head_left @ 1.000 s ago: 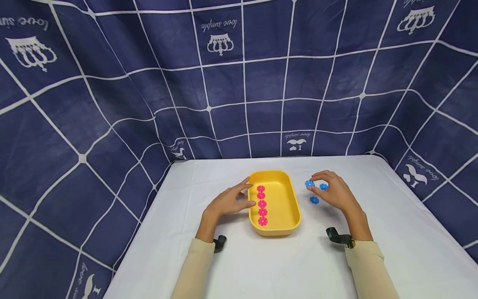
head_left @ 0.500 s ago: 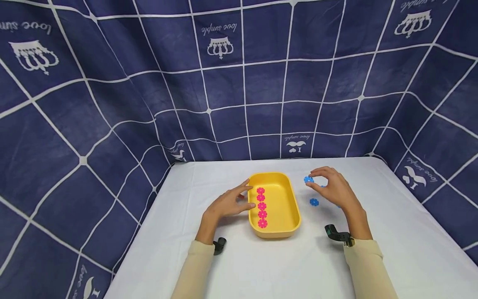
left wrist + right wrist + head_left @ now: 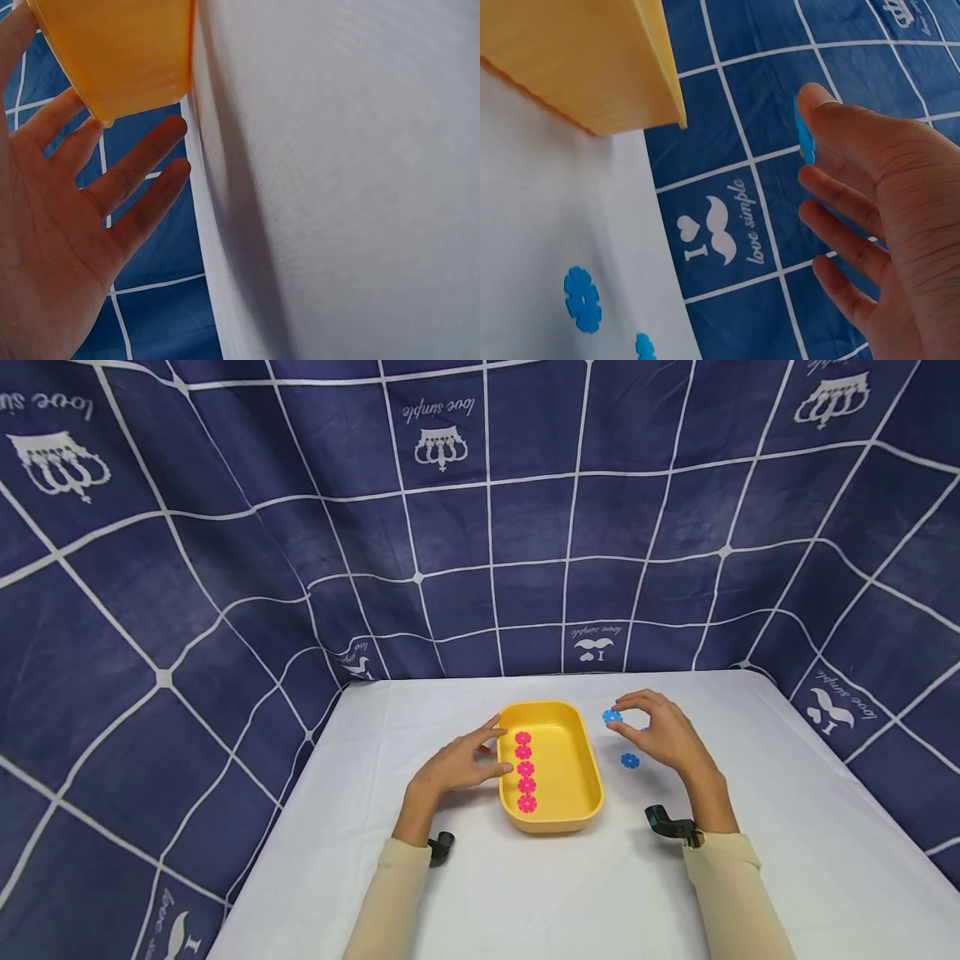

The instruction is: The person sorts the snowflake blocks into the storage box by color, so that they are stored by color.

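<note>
My right hand [image 3: 663,732] pinches a blue flower-shaped plastic disc [image 3: 612,716] between thumb and fingers, raised above the cloth to the right of the yellow tray [image 3: 573,823]. The right wrist view catches this disc [image 3: 805,135] nearly edge-on. Inside the tray, several pink flower-shaped discs [image 3: 526,769] form a line along the left side. My left hand [image 3: 457,765] rests at the tray's left rim, fingers spread and mostly straight. From the left wrist, its fingers [image 3: 139,169] show beside and against the tray's rim [image 3: 79,86].
One blue disc [image 3: 630,761] lies on the white cloth [image 3: 570,893] below the right hand. Another blue disc [image 3: 645,729] is mostly hidden behind that hand. A dark blue checked curtain [image 3: 532,527] surrounds the table's back and sides.
My right hand has lifted the blue disc and shifted slightly left toward the tray, with the pinch kept. The left hand and the pink discs stay where they were.
</note>
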The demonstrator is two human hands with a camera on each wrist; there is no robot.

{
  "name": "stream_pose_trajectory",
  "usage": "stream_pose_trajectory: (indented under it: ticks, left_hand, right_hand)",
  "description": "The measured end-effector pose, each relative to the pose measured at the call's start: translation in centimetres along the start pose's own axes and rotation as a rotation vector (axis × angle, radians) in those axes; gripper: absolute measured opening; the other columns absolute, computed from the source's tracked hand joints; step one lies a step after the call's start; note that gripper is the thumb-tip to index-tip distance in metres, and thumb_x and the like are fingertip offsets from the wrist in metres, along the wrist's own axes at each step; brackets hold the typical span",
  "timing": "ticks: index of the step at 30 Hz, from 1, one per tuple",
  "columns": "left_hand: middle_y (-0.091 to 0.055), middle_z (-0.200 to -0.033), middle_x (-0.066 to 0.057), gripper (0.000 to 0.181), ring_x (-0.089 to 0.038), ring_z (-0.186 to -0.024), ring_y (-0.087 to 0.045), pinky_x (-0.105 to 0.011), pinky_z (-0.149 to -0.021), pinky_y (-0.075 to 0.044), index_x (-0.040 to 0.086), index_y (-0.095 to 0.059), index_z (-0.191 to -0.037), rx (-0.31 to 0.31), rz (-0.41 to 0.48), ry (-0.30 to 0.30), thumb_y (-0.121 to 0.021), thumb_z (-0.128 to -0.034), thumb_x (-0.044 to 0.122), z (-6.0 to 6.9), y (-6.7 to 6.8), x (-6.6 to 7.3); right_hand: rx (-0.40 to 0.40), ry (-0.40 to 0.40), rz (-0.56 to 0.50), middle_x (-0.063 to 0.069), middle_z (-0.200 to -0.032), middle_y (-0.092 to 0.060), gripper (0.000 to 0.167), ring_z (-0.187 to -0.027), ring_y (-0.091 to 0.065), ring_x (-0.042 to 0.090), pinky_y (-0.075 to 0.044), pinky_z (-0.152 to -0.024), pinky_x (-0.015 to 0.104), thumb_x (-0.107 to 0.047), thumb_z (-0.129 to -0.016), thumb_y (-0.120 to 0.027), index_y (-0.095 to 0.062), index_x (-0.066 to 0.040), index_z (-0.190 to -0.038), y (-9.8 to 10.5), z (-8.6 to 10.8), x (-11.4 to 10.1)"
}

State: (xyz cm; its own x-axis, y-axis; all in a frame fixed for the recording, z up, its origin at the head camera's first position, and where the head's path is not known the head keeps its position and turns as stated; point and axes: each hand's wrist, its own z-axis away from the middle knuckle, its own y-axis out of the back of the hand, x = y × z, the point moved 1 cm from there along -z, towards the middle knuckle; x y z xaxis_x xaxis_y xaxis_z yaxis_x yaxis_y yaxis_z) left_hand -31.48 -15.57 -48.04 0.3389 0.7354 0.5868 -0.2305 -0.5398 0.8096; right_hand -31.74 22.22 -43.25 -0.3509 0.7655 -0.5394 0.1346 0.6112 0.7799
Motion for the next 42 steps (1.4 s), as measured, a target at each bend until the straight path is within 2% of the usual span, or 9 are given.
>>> stream_pose_trajectory:
  ticks: [9, 20, 31, 42]
  left_hand:
    - [-0.032, -0.173, 0.021, 0.076, -0.018, -0.128, -0.064, -0.054, -0.11, -0.051, 0.033, -0.053, -0.16, 0.0, 0.001, 0.018, -0.074, -0.0939, 0.061, -0.2, -0.2, -0.1]
    - [-0.035, -0.173, 0.018, 0.076, -0.019, -0.127, -0.065, -0.055, -0.109, -0.051, 0.033, -0.053, -0.16, 0.001, 0.007, 0.016, -0.075, -0.0937, 0.061, -0.1, 0.0, 0.1]
    - [-0.03, -0.174, 0.022, 0.078, -0.015, -0.124, -0.065, -0.048, -0.109, -0.052, 0.031, -0.053, -0.16, -0.006, 0.005, -0.002, -0.074, -0.0928, 0.064, -0.1, 0.1, -0.1]
    - [-0.03, -0.173, 0.025, 0.077, -0.018, -0.128, -0.065, -0.052, -0.108, -0.052, 0.029, -0.053, -0.161, -0.007, 0.017, 0.004, -0.074, -0.0942, 0.06, 0.0, -0.1, 0.0]
  right_hand:
    - [-0.008, 0.033, -0.02, 0.019, -0.141, -0.066, 0.043, -0.137, -0.054, 0.047, -0.038, -0.115, 0.073, -0.033, -0.096, -0.084, -0.076, -0.004, -0.127, -0.7, -1.1, -1.0]
    - [-0.013, 0.093, -0.042, 0.014, -0.135, -0.07, 0.039, -0.135, -0.057, 0.042, -0.041, -0.115, 0.069, -0.032, -0.095, -0.086, -0.079, -0.008, -0.124, -1.4, -3.2, -3.8]
    - [-0.06, 0.132, -0.041, 0.011, -0.135, -0.07, 0.038, -0.133, -0.06, 0.038, -0.048, -0.112, 0.064, -0.033, -0.093, -0.087, -0.081, -0.01, -0.123, -2.5, -4.9, -6.0]
    - [-0.096, 0.148, -0.029, 0.009, -0.136, -0.07, 0.037, -0.132, -0.06, 0.038, -0.047, -0.112, 0.064, -0.036, -0.094, -0.087, -0.082, -0.012, -0.122, -3.4, -5.4, -6.6]
